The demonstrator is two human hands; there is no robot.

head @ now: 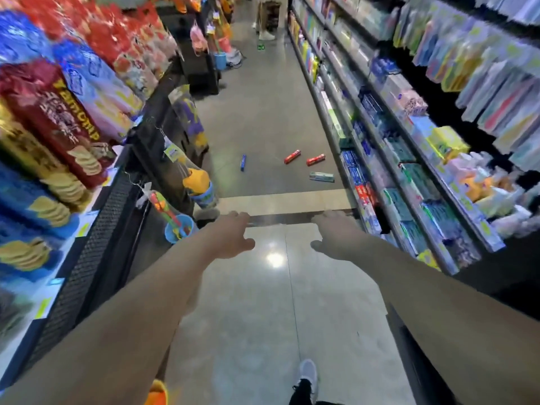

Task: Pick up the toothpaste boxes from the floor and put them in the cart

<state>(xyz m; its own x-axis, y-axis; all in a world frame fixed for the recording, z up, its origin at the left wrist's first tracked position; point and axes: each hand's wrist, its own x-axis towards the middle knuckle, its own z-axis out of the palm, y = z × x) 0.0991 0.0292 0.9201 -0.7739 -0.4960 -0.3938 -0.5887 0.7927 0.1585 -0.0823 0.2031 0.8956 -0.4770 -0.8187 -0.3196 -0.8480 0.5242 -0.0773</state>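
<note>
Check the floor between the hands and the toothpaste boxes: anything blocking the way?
Nothing visible. Both hands, left and right, reach forward over bare floor. Ahead lie four boxes, apart from one another: a blue box, two red boxes and a green box near the right shelving. No cart is clearly visible.

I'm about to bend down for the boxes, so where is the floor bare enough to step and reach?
Bare floor lies between the blue box and the two red boxes, and between both hands. It is crowded beside the green box near the right shelf, and around the buckets.
</note>
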